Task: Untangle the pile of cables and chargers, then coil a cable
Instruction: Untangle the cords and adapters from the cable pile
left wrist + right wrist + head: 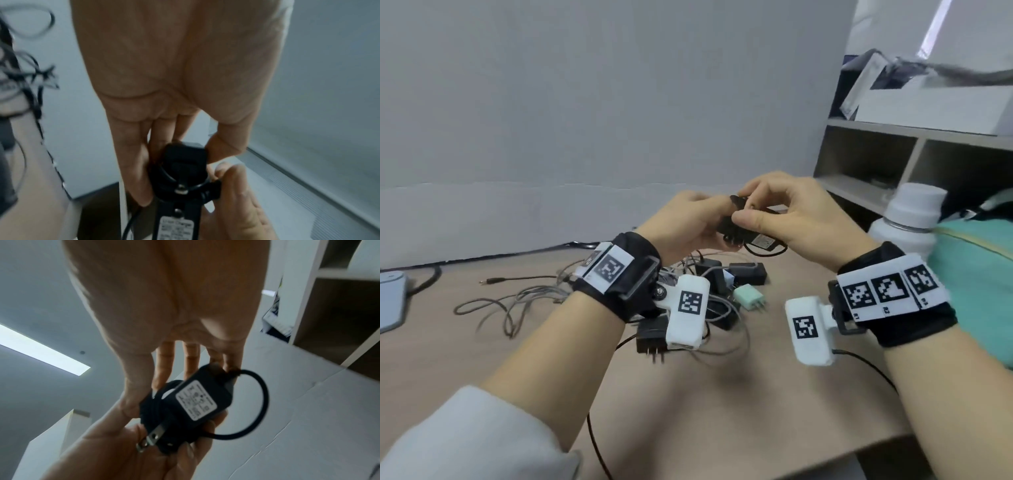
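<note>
Both hands hold a black charger with a white label above the pile of cables and chargers. My left hand grips its plug end, with the metal prongs over the palm. My right hand pinches the charger near where its cable leaves. The black cable forms a loop beside the body and looks wound around the charger. The pile on the table below holds a mint green plug, a black charger with prongs and loose grey cables.
A white bottle and a teal pouch stand close on the right. A shelf unit fills the back right. A grey device lies at the left edge. The table's front edge is near me.
</note>
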The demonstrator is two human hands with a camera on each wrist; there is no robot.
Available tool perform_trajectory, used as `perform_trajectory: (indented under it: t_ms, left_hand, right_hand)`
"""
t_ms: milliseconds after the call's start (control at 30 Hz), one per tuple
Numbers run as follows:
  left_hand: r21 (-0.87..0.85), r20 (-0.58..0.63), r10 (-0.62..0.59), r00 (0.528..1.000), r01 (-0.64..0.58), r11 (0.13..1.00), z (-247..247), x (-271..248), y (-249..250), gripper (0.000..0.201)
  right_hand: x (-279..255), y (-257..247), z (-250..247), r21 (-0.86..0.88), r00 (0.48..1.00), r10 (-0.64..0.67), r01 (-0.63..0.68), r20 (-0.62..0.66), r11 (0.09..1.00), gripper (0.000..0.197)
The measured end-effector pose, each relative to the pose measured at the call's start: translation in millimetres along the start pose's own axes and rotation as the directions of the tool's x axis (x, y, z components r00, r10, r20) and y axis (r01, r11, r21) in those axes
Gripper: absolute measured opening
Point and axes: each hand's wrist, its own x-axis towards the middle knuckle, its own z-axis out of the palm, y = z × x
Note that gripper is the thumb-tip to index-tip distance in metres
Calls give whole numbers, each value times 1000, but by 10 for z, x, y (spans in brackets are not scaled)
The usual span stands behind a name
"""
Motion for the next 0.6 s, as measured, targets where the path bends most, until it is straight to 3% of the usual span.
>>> perform_trajectory:
  t_ms: [100, 167, 333, 433, 600]
  left_hand:
    - [-27, 146, 74, 987, -71, 997, 439, 50, 35, 19]
    - [-16, 198, 109, 974, -107, 994, 742, 94, 47, 21]
    - [61, 312, 157, 937, -185, 981, 1558, 218, 8, 30]
    - [66, 379, 150, 913, -188, 980, 2053, 270, -96, 33]
    - [12, 367, 119, 922, -133, 991, 2858, 324, -298, 27]
  right_hand:
    - [-318, 33, -408, 50, 995, 87, -84, -43, 995, 45]
    - [-543, 94, -671, -30, 984, 165, -167, -70, 985, 57]
    - [-1173, 229, -1232, -224, 950, 277, -303, -143, 926, 65]
    - [-1531, 272, -1527, -276, 929, 318, -361, -189, 891, 56]
    - [-2143, 412, -1976, -306, 853, 401, -501, -335, 810, 62]
